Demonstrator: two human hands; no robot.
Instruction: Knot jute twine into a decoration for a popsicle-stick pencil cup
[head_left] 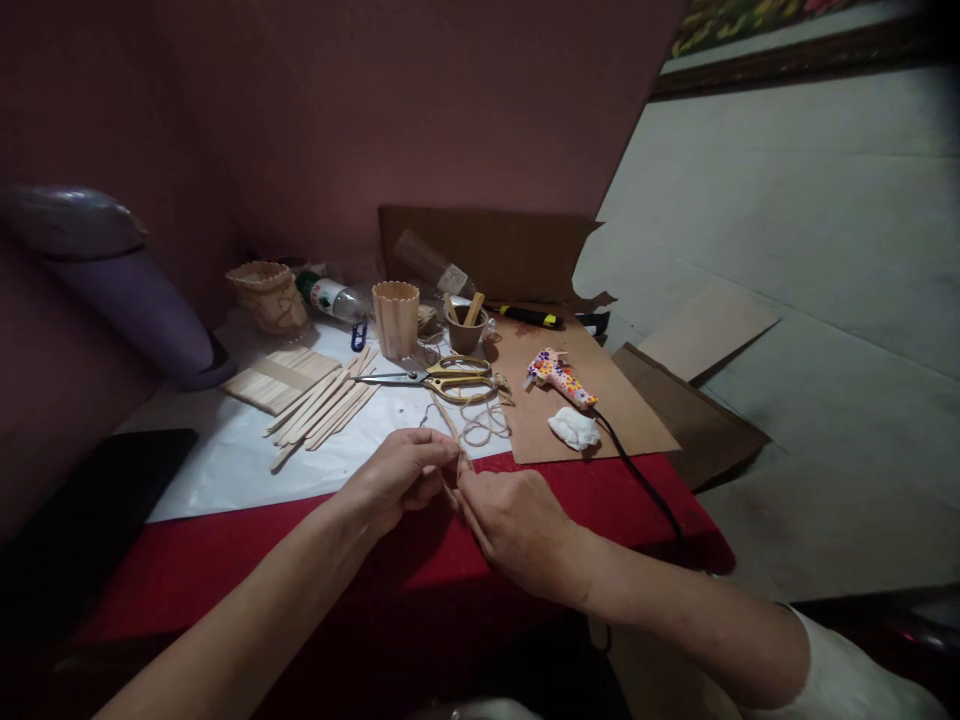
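Thin brown twine (451, 424) runs up from between my hands toward the table. My left hand (405, 472) pinches it between thumb and fingers. Close beside it, my right hand (517, 515) is closed on the same twine, with its fingertips nearly touching the left ones. A loose tangle of the twine lies on the white sheet past my hands. Gold-handled scissors (459, 380) rest just beyond, blades pointing left. My fingers hide part of the held length.
Wooden craft sticks (322, 405) lie left, near a bundled stack (281, 378). A stick cup (396, 320), small pot (466, 332) and plastic bottles (337, 299) stand behind. Right, a patterned glue gun (562, 379), its cord and crumpled white tissue (574, 428) lie on cardboard (622, 425).
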